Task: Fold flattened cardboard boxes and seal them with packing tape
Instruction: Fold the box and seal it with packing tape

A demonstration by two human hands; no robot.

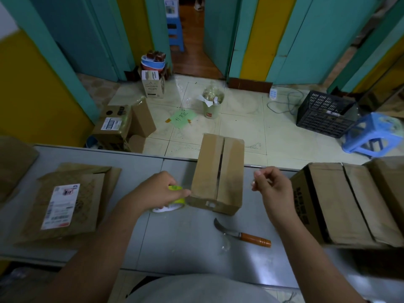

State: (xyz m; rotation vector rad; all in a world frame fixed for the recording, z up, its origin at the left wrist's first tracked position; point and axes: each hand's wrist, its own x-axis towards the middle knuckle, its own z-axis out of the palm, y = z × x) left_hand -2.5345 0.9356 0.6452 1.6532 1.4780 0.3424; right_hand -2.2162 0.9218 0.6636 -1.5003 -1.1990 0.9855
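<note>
Left hand [161, 191] grips yellow-cored clear tape roll [176, 201] beside small brown cardboard box [216, 178] on grey counter [185, 243]; right hand [271, 185] curled, hold unclear. Box folded, seam looks untaped; flattened brown cartons [72, 204] wait left.

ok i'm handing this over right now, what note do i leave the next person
Left hand grips the tape roll on the table, against the left side of the box.
Right hand raised right of the box, seems to pinch the clear tape end.
Box: folded, top flaps closed, middle seam shows no tape.
Knife lies in front; flat cardboard at left, folded boxes at right.
Left to do: tape the seam, cut, fold the next flat.
</note>
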